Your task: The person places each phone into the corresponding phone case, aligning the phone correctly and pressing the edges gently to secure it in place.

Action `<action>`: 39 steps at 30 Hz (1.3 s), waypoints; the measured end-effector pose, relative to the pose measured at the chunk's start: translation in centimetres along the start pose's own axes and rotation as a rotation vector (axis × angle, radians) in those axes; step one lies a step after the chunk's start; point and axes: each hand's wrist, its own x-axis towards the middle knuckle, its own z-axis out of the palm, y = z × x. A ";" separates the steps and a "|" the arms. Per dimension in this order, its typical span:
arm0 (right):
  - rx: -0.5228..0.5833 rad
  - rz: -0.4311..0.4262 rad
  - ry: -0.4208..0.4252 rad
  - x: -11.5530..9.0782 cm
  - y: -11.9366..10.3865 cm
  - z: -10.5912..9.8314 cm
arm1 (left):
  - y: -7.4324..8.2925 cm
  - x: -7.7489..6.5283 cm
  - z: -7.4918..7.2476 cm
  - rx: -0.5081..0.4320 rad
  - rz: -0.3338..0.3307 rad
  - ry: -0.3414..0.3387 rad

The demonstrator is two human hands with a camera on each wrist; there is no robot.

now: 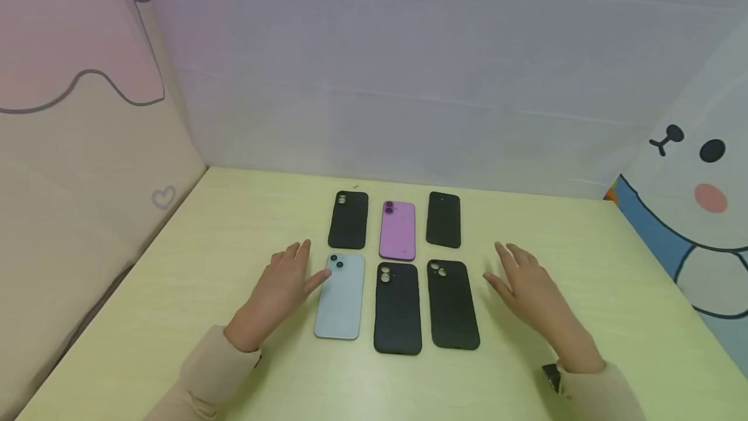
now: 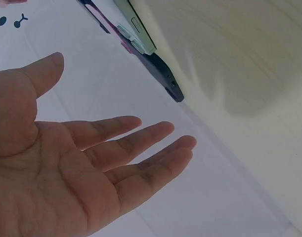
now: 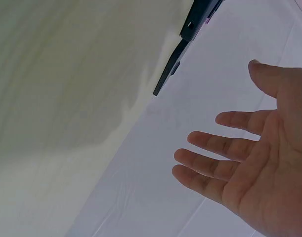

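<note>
My left hand point(image 1: 279, 288) hovers at the left of a light blue phone point(image 1: 341, 297), fingers loosely extended and the thumb tip overlapping the phone's edge in the head view. In the left wrist view its palm point(image 2: 47, 173) shows bare. To the right of a black phone case point(image 1: 453, 304) is my right hand point(image 1: 528, 288), fingers spread and holding nothing. Between the two, in the front row, lies another black case point(image 1: 398, 307) with camera cutouts. Behind them a purple phone point(image 1: 397, 230) lies between a black case point(image 1: 348, 219) and a plain black phone or case point(image 1: 443, 219).
The pale yellow table point(image 1: 263, 206) meets a whitish cloth backdrop point(image 1: 409, 83) at its far edge. Printed cloth hangs at both sides, with a cartoon bear face point(image 1: 695, 167) on the right. A small dark speck point(image 1: 355, 186) lies near the back edge.
</note>
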 end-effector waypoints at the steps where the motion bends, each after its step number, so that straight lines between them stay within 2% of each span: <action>1: 0.006 0.001 0.002 0.0 -0.2 0.0 | 0.1 0.0 0.0 -0.006 0.000 0.001; 6: 0.011 0.000 -0.005 0.2 -1.0 0.3 | 0.9 -0.1 0.3 -0.002 -0.008 -0.006; 15: 0.003 -0.073 0.029 0.6 -2.3 0.6 | 2.5 -0.4 1.3 0.050 -0.055 -0.055; 23: 0.012 -0.075 -0.047 0.9 -3.4 1.0 | 3.8 -0.6 2.1 0.090 -0.095 -0.016; 29: 0.005 -0.068 -0.107 1.1 -3.9 1.8 | 5.0 -0.8 2.5 0.110 -0.111 -0.017; 34: 0.039 -0.051 -0.179 1.2 -4.3 2.0 | 5.6 -1.2 2.8 0.128 -0.095 0.025; 39: 0.060 -0.037 -0.232 1.4 -4.6 2.2 | 6.3 -1.6 2.9 0.157 -0.092 0.033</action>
